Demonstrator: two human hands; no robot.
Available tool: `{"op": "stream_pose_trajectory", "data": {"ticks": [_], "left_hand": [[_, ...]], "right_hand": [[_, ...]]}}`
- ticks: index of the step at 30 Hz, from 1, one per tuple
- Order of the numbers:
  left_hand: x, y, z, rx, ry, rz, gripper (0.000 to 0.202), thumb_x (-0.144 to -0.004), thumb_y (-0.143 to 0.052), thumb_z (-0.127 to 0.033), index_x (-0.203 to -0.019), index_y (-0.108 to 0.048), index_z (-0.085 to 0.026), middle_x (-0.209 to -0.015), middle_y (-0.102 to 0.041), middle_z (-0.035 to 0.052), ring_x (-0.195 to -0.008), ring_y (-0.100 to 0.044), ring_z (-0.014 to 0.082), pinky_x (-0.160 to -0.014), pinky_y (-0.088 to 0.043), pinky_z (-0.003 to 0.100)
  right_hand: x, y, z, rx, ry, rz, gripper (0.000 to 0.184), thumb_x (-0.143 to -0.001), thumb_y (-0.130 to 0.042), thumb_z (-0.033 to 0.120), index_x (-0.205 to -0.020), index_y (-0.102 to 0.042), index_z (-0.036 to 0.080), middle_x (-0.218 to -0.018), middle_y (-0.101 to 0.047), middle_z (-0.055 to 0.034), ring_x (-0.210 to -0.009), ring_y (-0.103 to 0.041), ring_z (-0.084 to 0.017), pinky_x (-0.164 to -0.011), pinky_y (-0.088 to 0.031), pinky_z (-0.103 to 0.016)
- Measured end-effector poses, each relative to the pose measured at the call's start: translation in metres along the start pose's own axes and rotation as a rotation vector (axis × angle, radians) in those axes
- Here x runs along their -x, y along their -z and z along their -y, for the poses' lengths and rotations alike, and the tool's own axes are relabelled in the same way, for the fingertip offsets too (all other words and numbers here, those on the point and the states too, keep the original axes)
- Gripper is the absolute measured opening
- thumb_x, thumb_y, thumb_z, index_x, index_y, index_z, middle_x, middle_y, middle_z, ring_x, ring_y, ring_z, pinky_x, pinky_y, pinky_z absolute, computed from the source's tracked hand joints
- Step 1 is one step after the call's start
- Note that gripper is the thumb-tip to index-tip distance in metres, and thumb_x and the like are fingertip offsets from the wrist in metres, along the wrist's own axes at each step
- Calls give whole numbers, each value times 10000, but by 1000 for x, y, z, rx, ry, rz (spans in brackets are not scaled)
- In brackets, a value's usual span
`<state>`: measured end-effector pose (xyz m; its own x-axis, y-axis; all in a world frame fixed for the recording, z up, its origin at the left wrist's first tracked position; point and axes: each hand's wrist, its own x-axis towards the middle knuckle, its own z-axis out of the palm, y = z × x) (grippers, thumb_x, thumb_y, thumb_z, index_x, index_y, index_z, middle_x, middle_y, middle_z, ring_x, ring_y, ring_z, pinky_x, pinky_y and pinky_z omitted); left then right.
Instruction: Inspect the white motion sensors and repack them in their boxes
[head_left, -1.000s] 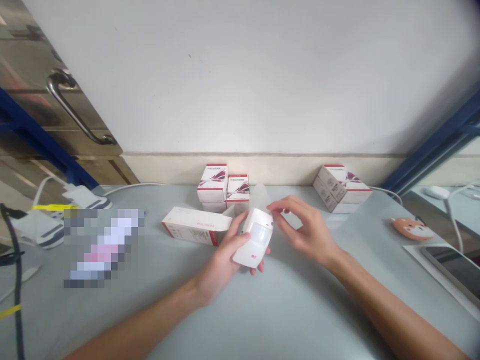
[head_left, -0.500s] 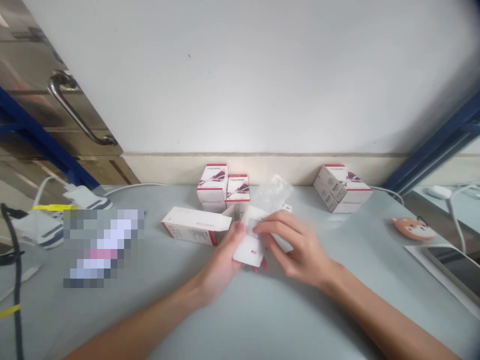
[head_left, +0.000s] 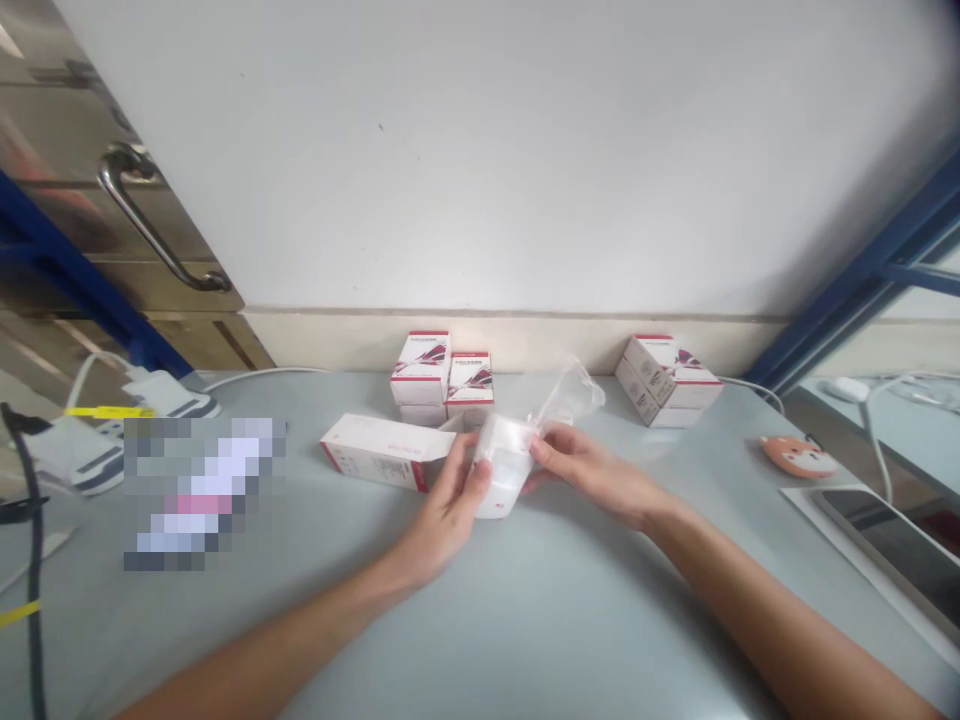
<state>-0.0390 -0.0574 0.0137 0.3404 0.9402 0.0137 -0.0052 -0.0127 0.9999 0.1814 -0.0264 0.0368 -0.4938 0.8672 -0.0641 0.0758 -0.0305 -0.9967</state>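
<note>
Left hand (head_left: 439,520) holds white gadget (head_left: 501,500). Right hand (head_left: 592,475) pinches its other side, clear bag (head_left: 576,395) sticking up. Open box (head_left: 375,450) beside left hand. Boxes (head_left: 421,365) near back edge of table (head_left: 487,620).

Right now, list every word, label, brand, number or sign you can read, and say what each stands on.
"DETECTOR", faint and only probable: open white-and-red box; its smaller print is unreadable.
Left boxes near the wall: lettering too small to read.
Right boxes near the wall: dark print too blurred to read.
White device: red mark, too small to read.
Yellow tag: any markings too blurred to read.
</note>
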Motion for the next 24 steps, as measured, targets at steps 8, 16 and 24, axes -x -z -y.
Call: {"op": "stream_pose_trajectory", "data": {"ticks": [8,16,24], "left_hand": [[-12,1,12,-53,-145,66,462,-993,-669,-530,-1317,-643,-202,-1380,-705,126,-1229,-681,300,-1036,-551,399],[-3,2,10,-283,-316,-28,652,-986,-711,-417,-1581,-484,-277,-1657,-501,84,-1542,-458,298,-1281,-385,410],[-13,6,12,-241,-263,11,377,-987,-700,-387,-1326,-633,-234,-1353,-728,103,-1262,-688,265,-1089,-547,393]], "right_hand": [[13,30,11,239,83,-51,465,-861,-827,498,-1249,-724,264,-1253,-750,-68,-1187,-682,-299,-1024,-572,-450],[24,41,23,422,-44,59,573,-870,-812,510,-1397,-677,328,-1305,-755,-57,-1171,-712,-312,-972,-611,-414],[25,43,27,483,17,156,519,-892,-783,504,-1355,-701,286,-1279,-756,-66,-1218,-677,-308,-1031,-577,-435]]}}
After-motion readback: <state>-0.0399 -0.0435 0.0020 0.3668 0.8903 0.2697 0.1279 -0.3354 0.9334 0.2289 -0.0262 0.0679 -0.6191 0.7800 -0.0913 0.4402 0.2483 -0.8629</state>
